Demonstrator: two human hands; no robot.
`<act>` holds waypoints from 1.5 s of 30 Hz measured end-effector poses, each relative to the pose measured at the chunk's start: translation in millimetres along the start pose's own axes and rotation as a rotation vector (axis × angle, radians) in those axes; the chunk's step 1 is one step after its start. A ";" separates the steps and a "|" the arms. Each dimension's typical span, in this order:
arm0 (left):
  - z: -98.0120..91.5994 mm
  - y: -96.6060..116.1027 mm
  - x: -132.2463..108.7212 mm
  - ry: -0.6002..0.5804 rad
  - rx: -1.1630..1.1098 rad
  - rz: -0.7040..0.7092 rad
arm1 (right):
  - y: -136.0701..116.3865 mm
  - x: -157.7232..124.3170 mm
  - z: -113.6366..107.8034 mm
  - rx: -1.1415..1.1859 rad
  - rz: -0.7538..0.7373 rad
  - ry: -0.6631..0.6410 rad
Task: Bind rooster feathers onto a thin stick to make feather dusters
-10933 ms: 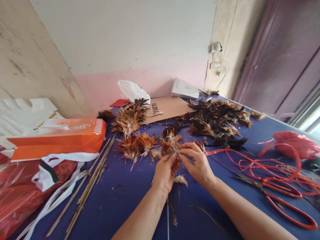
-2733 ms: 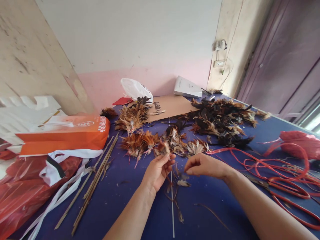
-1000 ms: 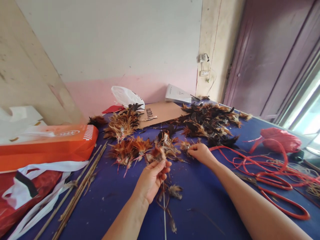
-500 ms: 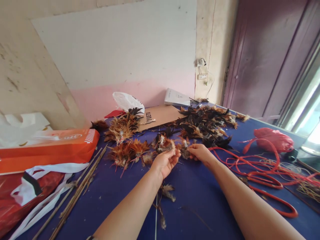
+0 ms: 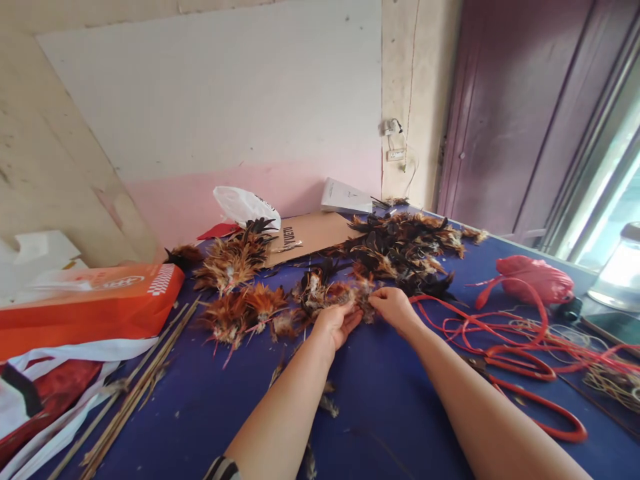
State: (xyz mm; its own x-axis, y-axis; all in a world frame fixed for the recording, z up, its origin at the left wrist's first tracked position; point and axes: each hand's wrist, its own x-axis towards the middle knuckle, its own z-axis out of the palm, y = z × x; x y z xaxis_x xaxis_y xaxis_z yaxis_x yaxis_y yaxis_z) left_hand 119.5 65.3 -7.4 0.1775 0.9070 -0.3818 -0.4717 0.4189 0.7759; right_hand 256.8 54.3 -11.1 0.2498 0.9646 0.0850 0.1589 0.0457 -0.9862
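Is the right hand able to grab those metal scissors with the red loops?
Probably yes: the red-looped metal scissors lie on the blue tabletop beside the right forearm, handles mostly uncovered. The right hand would likely first let go of the small brown feather tuft.

Observed on blue table (image 5: 400,400): cardboard sheet (image 5: 317,233); right of it, dark feather pile (image 5: 395,250); front-left of it, thin sticks (image 5: 139,393); front-right of it, red-handled scissors (image 5: 523,375).
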 end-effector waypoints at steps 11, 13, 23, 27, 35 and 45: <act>-3.0 8.6 -20.1 0.011 -0.075 0.037 | -22.1 -4.7 -13.8 0.608 0.051 -0.198; -6.4 13.0 -32.4 -0.021 -0.110 0.032 | -23.4 -7.2 -10.7 0.655 0.059 -0.235; -21.5 17.8 -74.1 -0.069 -0.096 0.170 | -29.7 -27.8 18.2 0.517 0.051 -0.486; -33.3 17.5 -72.2 -0.071 -0.094 0.205 | -30.1 -32.2 24.3 0.380 0.044 -0.472; -45.7 8.6 -63.6 -0.061 -0.087 0.213 | -27.3 -35.5 35.8 0.178 0.013 -0.413; -44.4 7.6 -65.9 -0.083 -0.045 0.205 | -26.5 -38.7 41.7 0.282 -0.042 -0.310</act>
State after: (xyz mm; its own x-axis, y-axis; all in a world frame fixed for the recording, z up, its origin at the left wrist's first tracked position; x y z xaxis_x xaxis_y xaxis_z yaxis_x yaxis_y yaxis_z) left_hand 65.9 6.9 1.4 0.1434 0.9741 -0.1748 -0.5428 0.2251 0.8092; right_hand 203.1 26.5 5.8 -0.0578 0.9909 0.1214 -0.1152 0.1142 -0.9868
